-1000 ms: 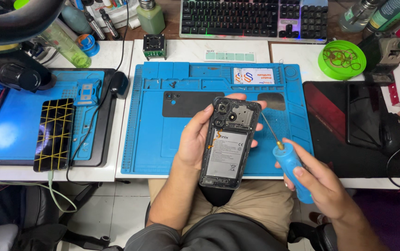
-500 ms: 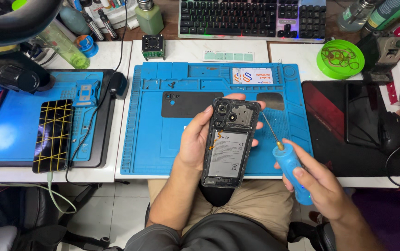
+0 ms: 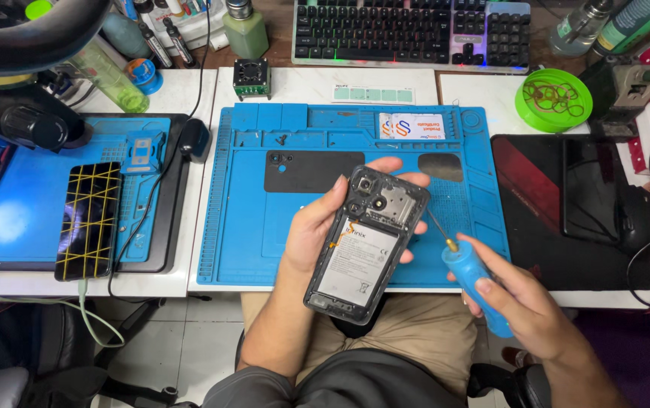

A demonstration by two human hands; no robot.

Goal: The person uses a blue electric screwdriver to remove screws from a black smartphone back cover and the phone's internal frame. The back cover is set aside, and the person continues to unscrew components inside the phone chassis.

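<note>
At the far left a phone with yellow tape crossed over its screen [image 3: 89,219] lies on a blue pad beside a small blue holder [image 3: 142,151]. Further right, the blue work mat [image 3: 264,227] bears a black back cover [image 3: 306,171] near its top. The left hand [image 3: 325,227] holds an opened phone [image 3: 366,242] tilted above the mat's front edge, back side up, battery and camera section exposed; the thumb presses the phone's left edge while the fingertips [image 3: 385,163] curl around the top and right edge, so the hand is clamped on it. The palm and most of the fingers are hidden behind the phone. To the right, the right hand [image 3: 517,302] is closed around a blue-handled screwdriver [image 3: 476,283], its thin shaft angled up toward the phone's right edge; whether the tip touches is hard to make out. The handle's lower end is covered by the fingers. A green dish of rings [image 3: 553,98] sits farther back, and a black mouse [image 3: 642,219] sits at the right edge.
</note>
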